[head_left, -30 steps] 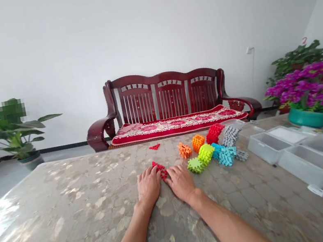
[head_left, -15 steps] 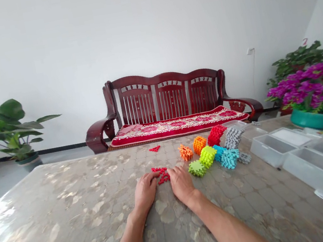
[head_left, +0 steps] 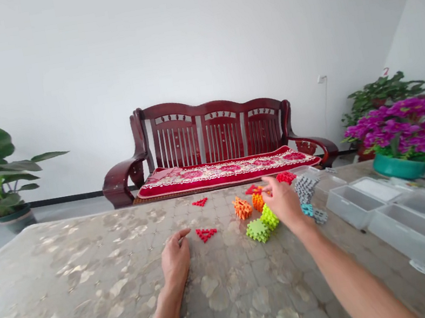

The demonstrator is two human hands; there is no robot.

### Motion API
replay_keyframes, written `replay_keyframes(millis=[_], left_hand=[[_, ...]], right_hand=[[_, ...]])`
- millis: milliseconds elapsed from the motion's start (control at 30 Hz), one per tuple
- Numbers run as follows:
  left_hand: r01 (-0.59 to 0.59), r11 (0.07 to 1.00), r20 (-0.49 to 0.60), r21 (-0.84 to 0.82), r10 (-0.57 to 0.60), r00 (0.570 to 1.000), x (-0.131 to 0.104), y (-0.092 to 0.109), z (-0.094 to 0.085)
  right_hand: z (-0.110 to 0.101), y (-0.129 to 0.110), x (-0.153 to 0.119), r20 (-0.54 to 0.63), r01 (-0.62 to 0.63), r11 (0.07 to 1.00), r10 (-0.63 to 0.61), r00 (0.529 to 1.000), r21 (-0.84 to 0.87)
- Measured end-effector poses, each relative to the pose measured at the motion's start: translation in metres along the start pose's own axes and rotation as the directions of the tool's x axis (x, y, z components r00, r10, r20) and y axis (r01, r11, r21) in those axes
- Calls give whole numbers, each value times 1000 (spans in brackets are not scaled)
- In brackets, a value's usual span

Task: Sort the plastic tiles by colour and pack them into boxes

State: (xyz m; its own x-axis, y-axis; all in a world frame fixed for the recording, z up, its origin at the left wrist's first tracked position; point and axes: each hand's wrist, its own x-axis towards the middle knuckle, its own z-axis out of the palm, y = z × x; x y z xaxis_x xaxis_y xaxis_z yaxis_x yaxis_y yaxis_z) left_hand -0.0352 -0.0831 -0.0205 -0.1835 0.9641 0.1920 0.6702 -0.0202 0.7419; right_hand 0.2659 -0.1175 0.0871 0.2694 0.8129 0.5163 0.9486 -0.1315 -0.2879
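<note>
My left hand [head_left: 175, 257] rests on the table with its fingers loosely stretched and nothing in them. Just right of its fingertips lies a flat red triangular toothed piece [head_left: 206, 234]. Another red triangular piece [head_left: 200, 202] is farther back. My right hand [head_left: 283, 201] reaches over the pile, its fingers closed on a red triangular toothed piece [head_left: 253, 189] above the orange stack [head_left: 258, 202]. Beside that stand a light orange stack [head_left: 242, 208], a green stack [head_left: 257, 231] and a yellow-green stack [head_left: 269, 217]. The hand partly hides the red stack [head_left: 286, 177] and blue pieces [head_left: 307, 209].
Grey pieces [head_left: 306, 188] stand right of my right hand. Clear plastic boxes [head_left: 418, 232] are along the table's right side, with a teal pot of purple flowers [head_left: 403, 166] behind. A wooden bench [head_left: 221, 130] stands beyond the patterned table [head_left: 107, 287].
My hands have parted. The right one has moved right and away from me with one red triangular piece, leaving another on the table. My left hand has drawn back slightly left. The view has shifted.
</note>
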Motion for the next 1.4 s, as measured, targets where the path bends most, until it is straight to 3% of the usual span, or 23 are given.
replay_keyframes(millis=[167, 300, 533, 800, 967, 1133, 1400], left_hand=[[-17, 996, 42, 83, 14, 999, 0, 2, 2], [-31, 994, 50, 102, 26, 998, 2, 0, 3], [-39, 992, 65, 117, 31, 997, 3, -1, 4], [-60, 990, 67, 128, 52, 996, 2, -1, 3], [-62, 990, 47, 127, 57, 997, 1, -1, 3], [-59, 992, 36, 111, 56, 998, 1, -1, 4], [-43, 993, 71, 110, 35, 997, 0, 3, 1]], right_hand=[[-31, 74, 61, -56, -206, 947, 199, 978, -245], [-27, 96, 78, -19, -203, 908, 210, 977, -367], [-12, 105, 86, 39, -162, 879, 201, 979, -448], [-13, 106, 95, 86, -109, 883, 166, 982, -457], [-9, 101, 106, 251, 20, 877, 116, 961, -480], [-2, 98, 114, 373, 25, 865, 190, 908, -502], [3, 98, 113, 358, 22, 866, 183, 915, -499]])
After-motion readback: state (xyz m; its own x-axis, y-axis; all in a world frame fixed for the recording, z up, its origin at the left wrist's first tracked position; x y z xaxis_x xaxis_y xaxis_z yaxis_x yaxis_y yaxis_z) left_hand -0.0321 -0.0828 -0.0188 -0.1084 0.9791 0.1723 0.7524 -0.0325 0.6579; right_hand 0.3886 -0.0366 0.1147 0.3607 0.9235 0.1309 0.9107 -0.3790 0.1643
